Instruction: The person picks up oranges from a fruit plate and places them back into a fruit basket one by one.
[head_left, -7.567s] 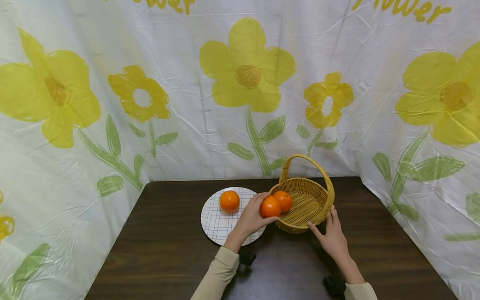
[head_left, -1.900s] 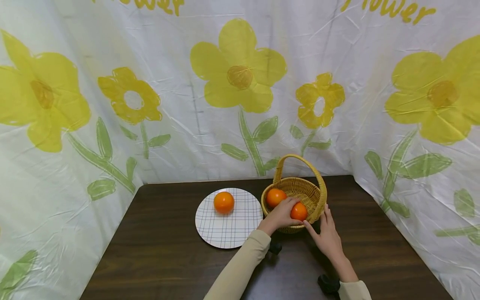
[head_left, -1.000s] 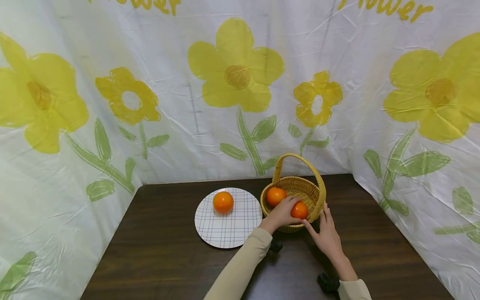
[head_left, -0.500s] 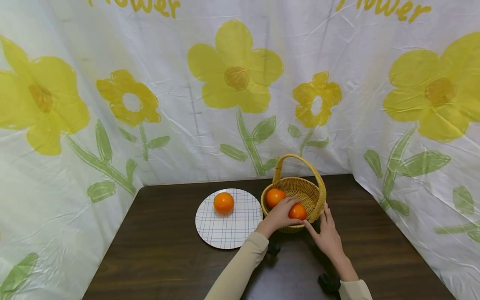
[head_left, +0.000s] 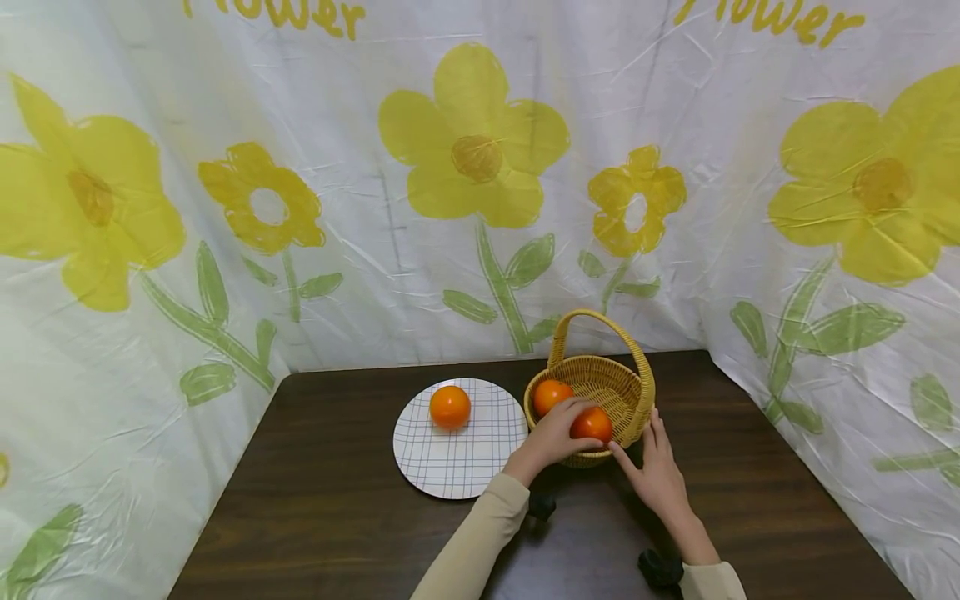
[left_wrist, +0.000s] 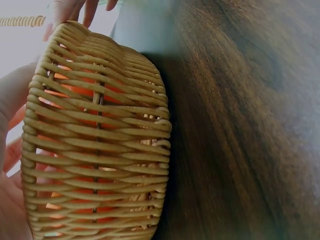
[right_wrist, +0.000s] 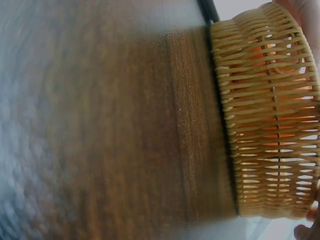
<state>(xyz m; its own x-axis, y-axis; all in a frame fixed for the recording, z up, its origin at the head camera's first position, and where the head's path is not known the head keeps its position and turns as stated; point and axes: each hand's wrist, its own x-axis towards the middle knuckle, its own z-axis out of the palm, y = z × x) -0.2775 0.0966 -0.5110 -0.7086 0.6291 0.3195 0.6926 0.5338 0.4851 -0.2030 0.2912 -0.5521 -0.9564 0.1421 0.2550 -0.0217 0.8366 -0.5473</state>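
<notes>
In the head view, a yellow wicker basket (head_left: 592, 372) with an arched handle stands on the dark table. My left hand (head_left: 551, 437) reaches over its near left rim and grips an orange (head_left: 592, 425) low in the basket. Another orange (head_left: 552, 396) lies behind that hand, against the left wall. My right hand (head_left: 658, 475) rests against the basket's near right side, thumb at the rim and straight fingers along the outside. Both wrist views show the woven wall (left_wrist: 100, 140) up close, with orange patches through its gaps.
Left of the basket lies a round white plate (head_left: 457, 467) with a blue grid, bearing one orange (head_left: 450, 407). A white curtain (head_left: 360, 317) printed with yellow flowers hangs behind and beside the dark wooden table (head_left: 322, 500).
My left hand went from the basket's left rim down inside with its orange, then shifted it slightly left within the last second. My right hand stays at the basket's side.
</notes>
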